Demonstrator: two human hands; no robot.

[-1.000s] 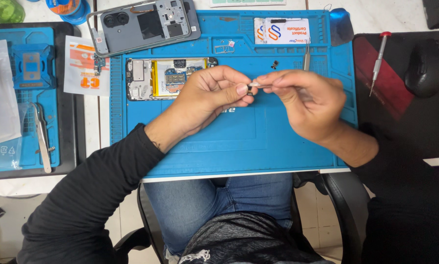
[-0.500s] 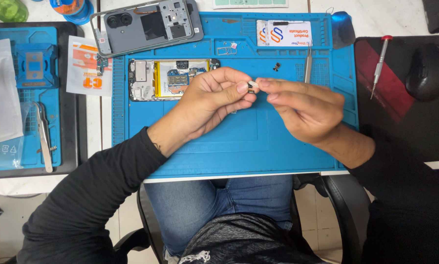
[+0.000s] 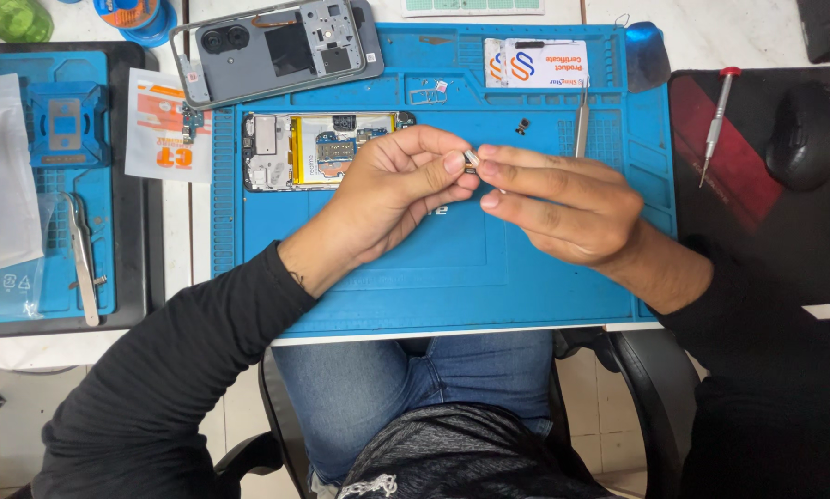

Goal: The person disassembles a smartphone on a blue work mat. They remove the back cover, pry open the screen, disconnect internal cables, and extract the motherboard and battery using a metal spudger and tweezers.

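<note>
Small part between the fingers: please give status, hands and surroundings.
Left hand and right hand both pinch small metal part above blue mat. Opened phone lies just behind left hand. Nothing between hands and part.

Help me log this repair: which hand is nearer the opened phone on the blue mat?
Left. The left hand lies right beside the opened phone, partly overlapping its right end. The right hand is further right, past the left hand's fingers.

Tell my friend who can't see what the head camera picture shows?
Two hands, left hand and right hand, pinch a tiny metal part together above a blue work mat. An opened phone lies behind them.
</note>
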